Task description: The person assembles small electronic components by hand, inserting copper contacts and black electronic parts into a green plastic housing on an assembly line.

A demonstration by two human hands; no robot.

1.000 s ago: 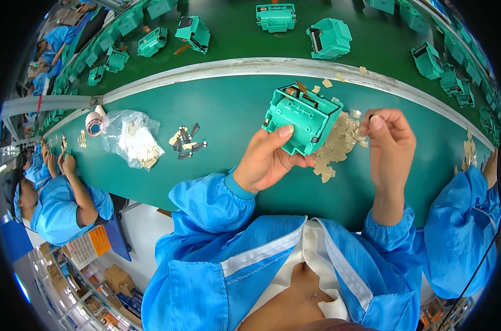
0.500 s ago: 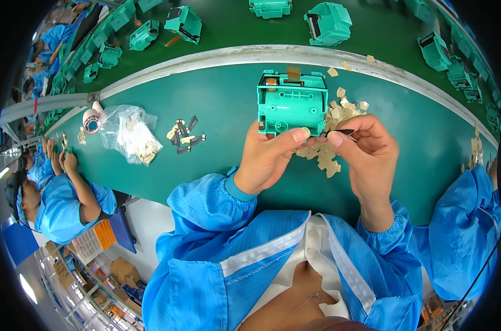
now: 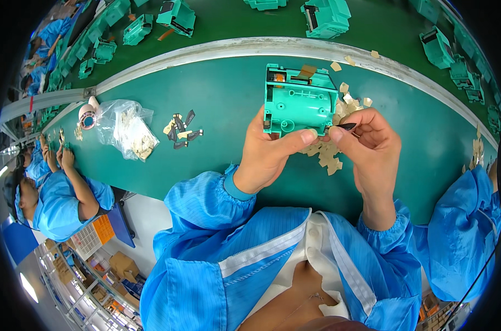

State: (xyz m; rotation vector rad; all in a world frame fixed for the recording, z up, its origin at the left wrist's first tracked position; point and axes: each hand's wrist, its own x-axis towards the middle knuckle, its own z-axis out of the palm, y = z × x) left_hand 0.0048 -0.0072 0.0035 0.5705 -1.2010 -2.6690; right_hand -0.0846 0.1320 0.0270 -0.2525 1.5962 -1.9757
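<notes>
A green plastic housing (image 3: 301, 106) with a hollow curved middle sits tilted in my left hand (image 3: 269, 151), whose thumb presses along its near edge. An amber film tab (image 3: 307, 71) sticks up from its far side, near a copper-coloured part. At the housing's near right corner, my right hand (image 3: 373, 149) pinches a small black strip (image 3: 347, 126) between thumb and fingertips. Whether the strip touches the housing is hidden by my fingers. Under and beside my hands lies a heap of cream paper pieces (image 3: 332, 161).
Black and cream strips (image 3: 181, 131) lie to the left, beside a clear plastic bag (image 3: 130, 129) and a white roll (image 3: 88, 117). Beyond the pale rail (image 3: 223, 51), several green housings (image 3: 326, 19) stand on a dark green belt. Co-workers in blue sit left (image 3: 63, 198) and right (image 3: 462, 231).
The housing has shifted slightly right and tilted in my left hand. My right hand keeps its pinch on the black strip, which has turned a little. Beyond the rail, the housings appear slightly higher.
</notes>
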